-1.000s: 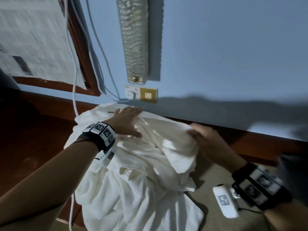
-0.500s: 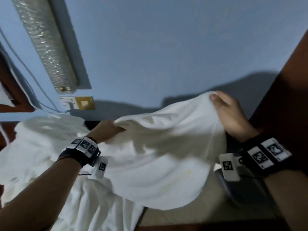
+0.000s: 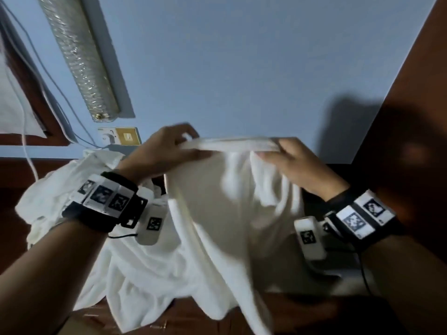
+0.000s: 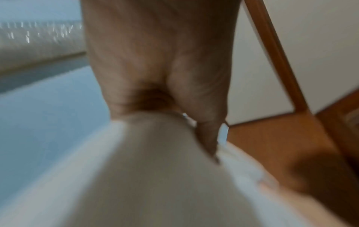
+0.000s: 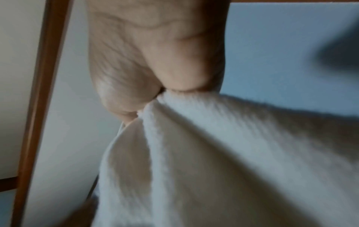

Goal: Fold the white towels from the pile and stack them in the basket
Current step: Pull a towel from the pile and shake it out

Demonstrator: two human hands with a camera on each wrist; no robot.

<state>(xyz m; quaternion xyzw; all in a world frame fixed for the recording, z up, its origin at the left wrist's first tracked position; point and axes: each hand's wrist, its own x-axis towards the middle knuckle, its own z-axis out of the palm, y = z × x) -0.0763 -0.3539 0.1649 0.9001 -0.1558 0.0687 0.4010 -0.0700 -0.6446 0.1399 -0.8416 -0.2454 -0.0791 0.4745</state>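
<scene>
The left hand [image 3: 164,151] is curled round the top hem of a white terry-cloth towel [image 3: 232,213], fingers over the far side and thumb toward the camera; the left wrist view, though blurred, shows the same pinch, cloth bunching out from under the thumb [image 4: 205,135]. The right hand [image 3: 297,163] grips the same hem just to the 3 o'clock side of the left, and its wrist view shows the fabric gathered tight between thumb [image 5: 186,72] and palm. Between the two hands the hem runs as a short, nearly level band, and the rest of the towel hangs down in loose folds toward 6 o'clock, held up in the air at the centre of the head view. Toward 8 o'clock of the hands lies the crumpled pile of white towels [image 3: 70,187] on a dark reddish-brown surface. At 10 o'clock, on the pale blue wall [image 3: 242,68], sit a gold-coloured switch plate [image 3: 127,136] and, above it, a long silvery foil-wrapped pipe [image 3: 79,56] with white cables [image 3: 24,122] trailing beside it. A brown wooden panel [image 3: 416,93] stands at 2 o'clock.
</scene>
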